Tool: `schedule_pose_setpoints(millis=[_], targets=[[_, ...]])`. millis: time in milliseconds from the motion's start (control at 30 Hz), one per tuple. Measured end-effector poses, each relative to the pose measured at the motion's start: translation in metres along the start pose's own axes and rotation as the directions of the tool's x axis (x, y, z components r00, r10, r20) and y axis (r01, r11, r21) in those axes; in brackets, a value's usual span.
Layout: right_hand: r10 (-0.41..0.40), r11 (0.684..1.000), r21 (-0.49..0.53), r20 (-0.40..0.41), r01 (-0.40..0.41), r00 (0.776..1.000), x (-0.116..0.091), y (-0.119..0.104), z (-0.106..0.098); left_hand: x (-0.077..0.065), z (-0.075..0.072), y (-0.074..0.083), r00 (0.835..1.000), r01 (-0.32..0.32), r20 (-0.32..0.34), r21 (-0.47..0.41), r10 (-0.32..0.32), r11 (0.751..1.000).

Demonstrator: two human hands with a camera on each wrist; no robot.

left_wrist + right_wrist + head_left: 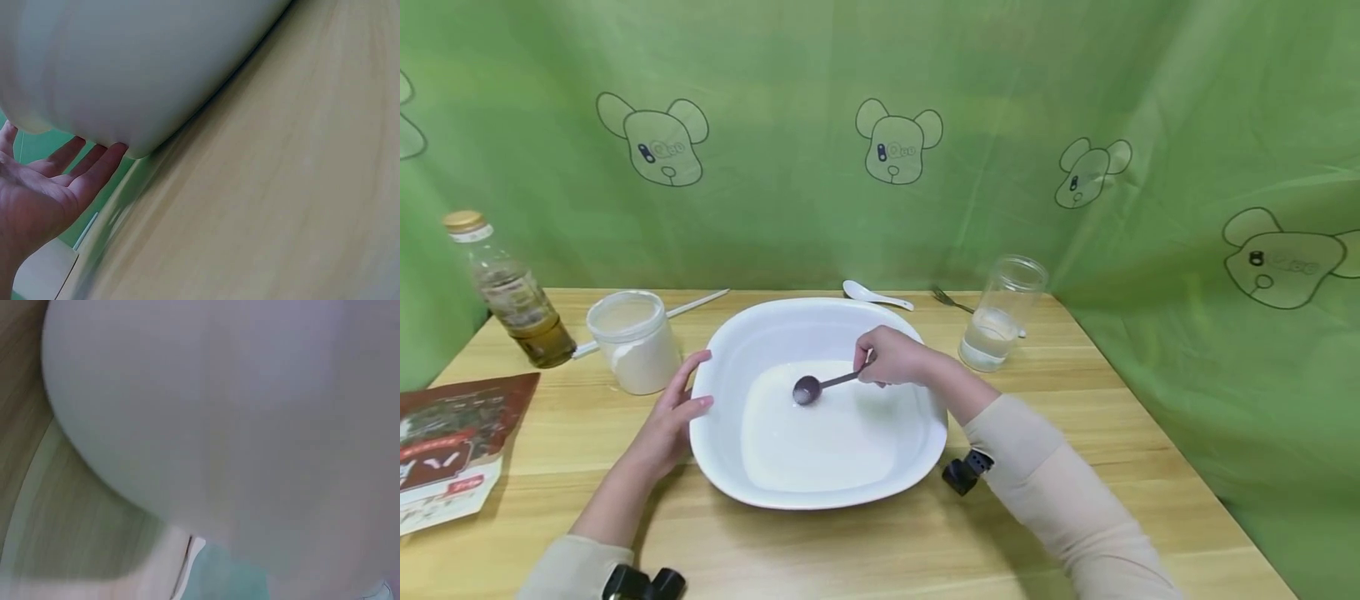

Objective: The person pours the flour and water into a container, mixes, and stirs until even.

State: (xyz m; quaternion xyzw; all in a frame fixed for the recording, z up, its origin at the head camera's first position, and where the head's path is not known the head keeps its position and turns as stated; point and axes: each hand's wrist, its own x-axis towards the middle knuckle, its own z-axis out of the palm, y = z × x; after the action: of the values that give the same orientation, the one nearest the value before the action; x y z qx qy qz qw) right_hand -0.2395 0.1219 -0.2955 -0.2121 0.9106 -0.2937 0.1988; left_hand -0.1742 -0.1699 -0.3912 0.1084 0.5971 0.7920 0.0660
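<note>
A white basin [820, 497] sits on the wooden table with a smooth white layer [820, 442] spread over its bottom. My left hand [664, 421] holds the basin's left rim, thumb and index fingertips at the edge. Seen from the left wrist, several fingertips of that hand [47, 190] touch the basin's outer wall [144, 69]. My right hand [895, 357] reaches over the right rim and pinches the handle of a small dark measuring spoon [807, 390]. Its round bowl hangs over the white layer. In the right wrist view the basin wall [187, 412] hides this hand.
Left of the basin stand a jar of white powder [643, 354] and an oil bottle [523, 308], near a red-brown packet [456, 442]. A white stick [700, 302] lies behind the jar. Further back are a white spoon [872, 294], a fork [951, 300] and a glass with clear liquid [992, 333].
</note>
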Motion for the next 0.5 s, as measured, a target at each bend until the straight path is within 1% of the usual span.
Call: schedule_pose_setpoints(millis=[67, 133, 200, 267, 333, 400, 500], targets=[[0.012, 1.000, -0.022, 0.007, -0.012, 1.000, -0.006, 0.003, -0.005, 0.000, 0.000, 0.001, 1.000, 0.003, -0.003, 0.005, -0.003, 1.000], [0.038, 0.998, -0.051, -0.008, -0.038, 0.999, -0.011, 0.008, -0.010, 0.000, 0.000, 0.001, 1.000, 0.005, -0.003, 0.007, -0.005, 1.000], [0.065, 0.995, -0.076, -0.041, -0.068, 0.997, -0.014, 0.012, -0.015, 0.000, 0.000, 0.001, 1.000, 0.004, 0.000, 0.003, -0.004, 1.000], [0.085, 0.991, -0.098, -0.094, -0.094, 0.992, -0.015, 0.014, -0.018, 0.000, 0.000, 0.001, 1.000, 0.000, 0.004, -0.010, 0.000, 1.000], [0.100, 0.989, -0.096, -0.138, -0.114, 0.985, -0.013, 0.015, -0.018, -0.001, 0.000, 0.001, 1.000, -0.006, 0.008, -0.025, 0.006, 1.000], [0.110, 0.989, -0.078, -0.159, -0.124, 0.981, -0.009, 0.014, -0.015, -0.001, 0.000, 0.000, 1.000, -0.013, 0.013, -0.039, 0.013, 0.999], [0.108, 0.993, -0.022, -0.146, -0.113, 0.983, -0.002, 0.011, -0.007, 0.000, 0.000, -0.001, 1.000, -0.017, 0.022, -0.045, 0.018, 0.999]])
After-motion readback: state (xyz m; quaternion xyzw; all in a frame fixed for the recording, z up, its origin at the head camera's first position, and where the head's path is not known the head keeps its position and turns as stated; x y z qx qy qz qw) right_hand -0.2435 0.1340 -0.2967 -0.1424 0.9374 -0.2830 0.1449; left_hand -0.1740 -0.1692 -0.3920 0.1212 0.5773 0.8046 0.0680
